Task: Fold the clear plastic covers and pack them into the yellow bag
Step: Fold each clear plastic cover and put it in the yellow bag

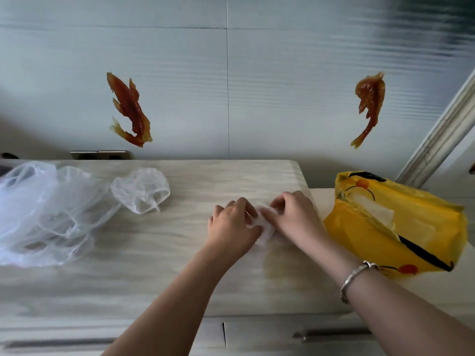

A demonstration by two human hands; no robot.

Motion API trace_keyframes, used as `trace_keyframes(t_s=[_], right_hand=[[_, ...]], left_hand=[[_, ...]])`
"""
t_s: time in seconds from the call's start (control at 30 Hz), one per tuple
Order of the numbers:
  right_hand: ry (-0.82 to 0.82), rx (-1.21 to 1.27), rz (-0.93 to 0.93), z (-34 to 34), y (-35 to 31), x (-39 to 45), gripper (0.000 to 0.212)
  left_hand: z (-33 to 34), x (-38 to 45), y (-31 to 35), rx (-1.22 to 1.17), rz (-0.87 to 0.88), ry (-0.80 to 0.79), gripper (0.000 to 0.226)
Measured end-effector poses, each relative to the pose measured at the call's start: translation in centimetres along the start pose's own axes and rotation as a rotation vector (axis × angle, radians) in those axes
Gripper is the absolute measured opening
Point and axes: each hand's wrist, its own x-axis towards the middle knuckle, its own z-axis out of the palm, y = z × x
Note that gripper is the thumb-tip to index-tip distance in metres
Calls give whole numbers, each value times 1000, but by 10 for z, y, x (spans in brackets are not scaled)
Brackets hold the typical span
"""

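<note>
Both hands (259, 222) pinch folded cover (264, 224) (yellow bag (416, 227) beside)

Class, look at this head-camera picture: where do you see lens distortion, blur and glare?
Head view: the wide lens bows the tabletop edge and leans the door frame; the drawer fronts at the bottom are smeared; soft glare streaks the wall top right; the folded cover between the left hand and right hand is washed out.
</note>
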Motion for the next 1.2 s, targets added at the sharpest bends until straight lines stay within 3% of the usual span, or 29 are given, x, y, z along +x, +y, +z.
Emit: trace_keyframes(t_s=[0.17,0.37,0.47,0.53,0.63,0.8,0.97,1.07,1.2], right_hand=[[-138,223,122,-13,-5,2,18],[-108,468,212,-39,-5,-11,14],[-20,634,241,-58,-7,-26,9],[44,709,257,-74,-6,-35,7],[82,754,282,-92,-3,-51,12],[39,618,258,-112,10,-66,28],[-30,541,200,-139,36,-71,28],[39,443,197,-152,57,-64,43],[211,386,328,-164,89,-48,39]], left_hand=[[-5,2,0,-17,-70,-114,21],[-4,-2,7,-86,-147,-46,32],[-9,-6,28,-533,-351,42,17],[-11,-13,47,-911,-496,-72,24],[-6,-25,68,-1070,-446,-140,24],[14,-28,89,-945,-280,26,18],[35,-31,118,-892,-143,-15,16],[47,-30,132,-872,-60,-60,11],[63,-24,137,-401,92,-70,37]])
